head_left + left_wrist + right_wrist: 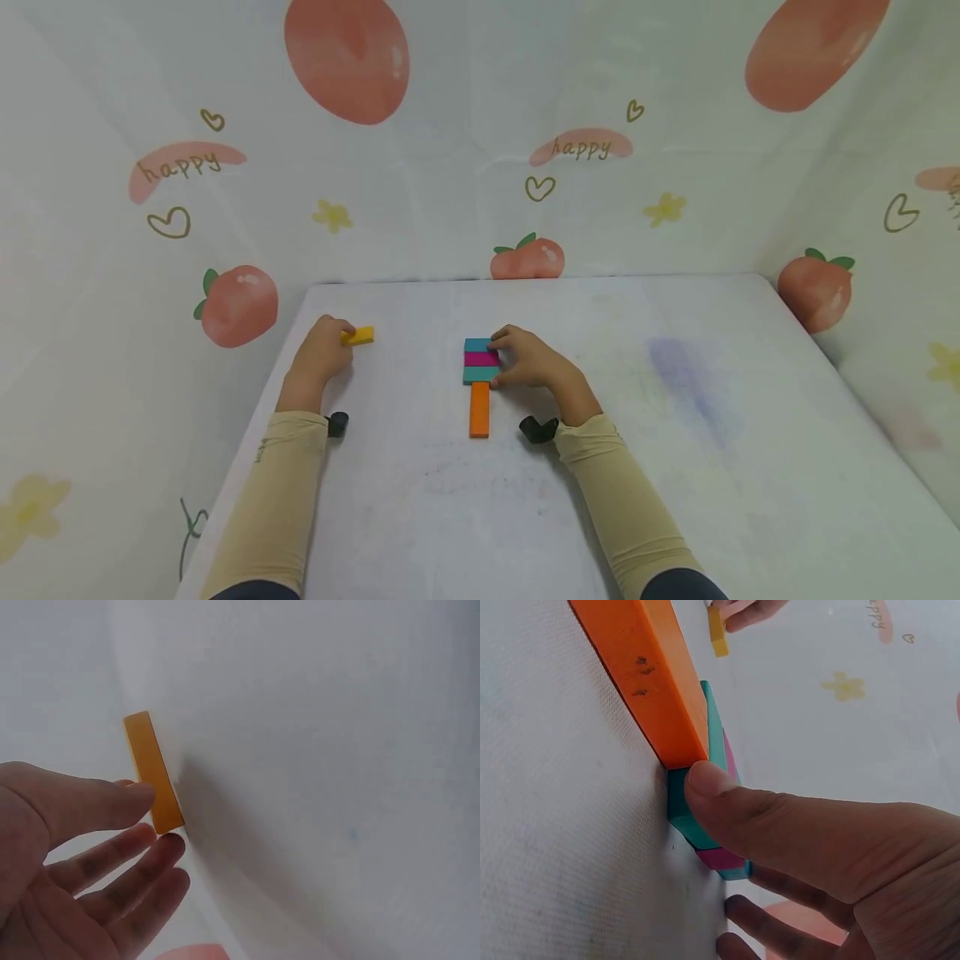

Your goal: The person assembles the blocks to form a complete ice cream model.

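Observation:
Between thumb and fingers, my left hand (pixel 322 348) pinches a yellow block (pixel 154 769) at the table's far left. In the middle lie three blocks side by side: a blue one (pixel 477 344), a magenta one (pixel 480 359) and a teal one (pixel 478 375). An orange block (pixel 479 410) points toward me from the teal one, its end against it. My right hand (pixel 531 360) grips the three-block row at its right end. In the right wrist view the thumb presses the teal block beside the orange block's corner, while the fingers reach round the far side.
A white cloth-covered table (pixel 637 517) carries all the blocks. A purple stain (pixel 686 383) marks its right part. Behind it hangs a pale curtain (pixel 450 167) printed with peaches, hearts and flowers. A small black device (pixel 538 430) sits at the right wrist.

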Demonstrator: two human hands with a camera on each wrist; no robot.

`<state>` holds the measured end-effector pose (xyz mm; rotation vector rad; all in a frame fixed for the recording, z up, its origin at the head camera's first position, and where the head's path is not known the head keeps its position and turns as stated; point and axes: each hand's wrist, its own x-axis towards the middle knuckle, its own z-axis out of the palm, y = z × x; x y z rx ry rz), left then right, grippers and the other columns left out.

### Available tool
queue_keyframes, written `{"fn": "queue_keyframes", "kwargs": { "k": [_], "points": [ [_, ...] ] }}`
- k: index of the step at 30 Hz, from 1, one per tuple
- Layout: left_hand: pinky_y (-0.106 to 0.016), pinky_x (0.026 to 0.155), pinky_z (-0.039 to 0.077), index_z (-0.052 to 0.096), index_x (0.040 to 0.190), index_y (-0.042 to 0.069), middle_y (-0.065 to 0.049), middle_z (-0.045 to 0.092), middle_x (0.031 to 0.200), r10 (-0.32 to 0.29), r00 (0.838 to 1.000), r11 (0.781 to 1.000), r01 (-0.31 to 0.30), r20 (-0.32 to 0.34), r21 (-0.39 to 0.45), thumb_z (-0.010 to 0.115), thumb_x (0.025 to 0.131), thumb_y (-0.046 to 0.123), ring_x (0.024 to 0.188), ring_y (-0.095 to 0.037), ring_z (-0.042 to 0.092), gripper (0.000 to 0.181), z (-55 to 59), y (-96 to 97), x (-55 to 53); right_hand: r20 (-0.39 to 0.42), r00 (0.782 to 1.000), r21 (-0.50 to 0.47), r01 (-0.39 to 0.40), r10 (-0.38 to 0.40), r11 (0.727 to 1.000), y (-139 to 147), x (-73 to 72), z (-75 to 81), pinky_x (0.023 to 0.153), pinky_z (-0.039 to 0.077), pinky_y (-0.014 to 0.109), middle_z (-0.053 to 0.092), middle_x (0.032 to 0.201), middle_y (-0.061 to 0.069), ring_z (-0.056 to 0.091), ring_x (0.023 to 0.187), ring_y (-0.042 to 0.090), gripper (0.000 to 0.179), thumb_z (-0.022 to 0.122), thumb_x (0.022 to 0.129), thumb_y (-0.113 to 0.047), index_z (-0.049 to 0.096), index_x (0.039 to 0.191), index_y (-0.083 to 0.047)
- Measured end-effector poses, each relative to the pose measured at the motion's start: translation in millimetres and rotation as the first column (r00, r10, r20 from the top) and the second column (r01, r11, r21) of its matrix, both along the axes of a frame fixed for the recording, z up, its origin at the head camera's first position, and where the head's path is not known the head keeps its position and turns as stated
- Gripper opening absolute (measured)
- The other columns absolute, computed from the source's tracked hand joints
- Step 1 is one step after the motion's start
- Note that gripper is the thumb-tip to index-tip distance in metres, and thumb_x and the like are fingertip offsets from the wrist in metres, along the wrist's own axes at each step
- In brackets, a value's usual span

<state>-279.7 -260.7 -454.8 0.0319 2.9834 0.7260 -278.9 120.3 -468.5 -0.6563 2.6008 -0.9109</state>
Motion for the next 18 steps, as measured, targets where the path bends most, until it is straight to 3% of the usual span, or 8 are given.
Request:
{"fn": "queue_keyframes", "kwargs": {
  "k": [12, 18],
  "points": [
    [-0.061, 0.118, 0.043, 0.064, 0.132, -0.012, -0.033, 0.057, 0.137, 0.012, 1.0, 0.998, -0.013, 0.019, 0.058, 0.055, 0.094, -0.01, 0.13, -0.047, 0.052, 0.039, -6.8, 3.5, -7.6, -0.004, 1.0, 0.019, -0.005, 0.005, 1.0, -1, -0.5, -1.1, 0.124, 0.042, 0.049, 0.055, 0.154, 0.012, 0.048, 0.147, 0.032, 0.064, 0.09, 0.086, -0.023, 0.066, 0.144, -0.006],
    [-0.06, 0.116, 0.046, 0.066, 0.129, -0.013, -0.033, 0.059, 0.134, -0.025, 1.0, 0.996, 0.025, -0.003, 0.08, 0.055, 0.093, -0.013, 0.127, -0.047, 0.054, 0.038, -6.1, 15.9, -11.2, -0.004, 1.0, 0.029, 0.002, -0.002, 1.0, -2, -0.3, 0.2, 0.124, 0.041, 0.05, 0.054, 0.154, 0.012, 0.047, 0.147, 0.032, 0.065, 0.089, 0.086, -0.023, 0.066, 0.144, -0.006]
  ]
}}
